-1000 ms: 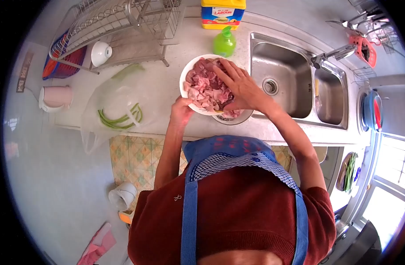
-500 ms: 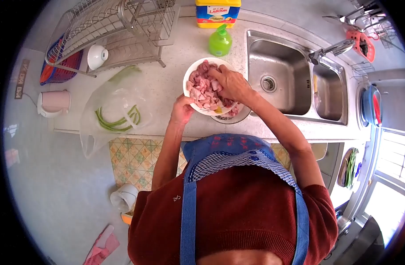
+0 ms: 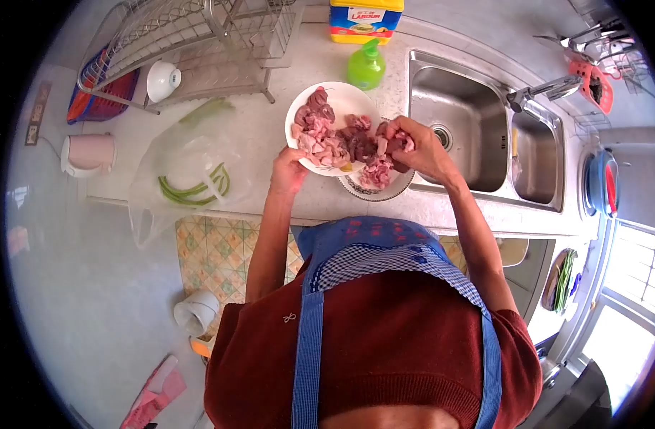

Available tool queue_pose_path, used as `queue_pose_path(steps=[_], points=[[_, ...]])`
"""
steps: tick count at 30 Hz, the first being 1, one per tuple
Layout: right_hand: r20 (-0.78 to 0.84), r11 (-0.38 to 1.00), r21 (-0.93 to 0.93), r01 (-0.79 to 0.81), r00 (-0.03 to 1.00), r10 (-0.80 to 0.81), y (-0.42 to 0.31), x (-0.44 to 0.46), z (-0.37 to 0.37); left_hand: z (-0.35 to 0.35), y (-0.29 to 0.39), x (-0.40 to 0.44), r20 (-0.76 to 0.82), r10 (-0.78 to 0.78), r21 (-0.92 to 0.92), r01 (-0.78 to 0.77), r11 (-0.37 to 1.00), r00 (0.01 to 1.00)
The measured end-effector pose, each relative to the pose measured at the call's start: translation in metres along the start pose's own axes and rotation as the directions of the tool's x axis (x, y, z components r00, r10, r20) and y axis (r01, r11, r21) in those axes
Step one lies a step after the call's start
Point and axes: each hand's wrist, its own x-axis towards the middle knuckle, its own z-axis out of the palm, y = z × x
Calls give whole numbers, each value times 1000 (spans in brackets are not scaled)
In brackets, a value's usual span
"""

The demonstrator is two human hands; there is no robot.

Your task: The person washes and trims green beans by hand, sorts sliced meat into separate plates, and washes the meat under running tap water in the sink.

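Meat (image 3: 399,143) is being pinched by the right hand (image 3: 425,151) beside the plate (image 3: 350,101). The left hand (image 3: 289,171) is gripping its rim.

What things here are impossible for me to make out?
All in the head view:
Fingers of the left hand: hidden beneath the upper bowl.
Part of the lower bowl: covered by the upper bowl and meat.
Yellow-and-blue container's top: cut off by the upper edge.

Between dish rack (image 3: 216,28) and green bottle (image 3: 366,68), bare counter (image 3: 316,57) seems passable, with the held white bowl (image 3: 349,100) blocking its near end.
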Motion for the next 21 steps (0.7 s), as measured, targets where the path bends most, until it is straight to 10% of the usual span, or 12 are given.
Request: queue_pose_path(steps=[13,17,21], points=[[56,951,-288,115,993,-104,-3,3,13,-20,-3,7,56,14,-43,-12,999,998],[87,618,-708,343,910,-405,0,24,41,-18,-9,11,98,12,-38,-8,999,995],[130,635,-735,239,968,-214,2,28,54,6,-5,6,14,4,-54,-4,999,1000]])
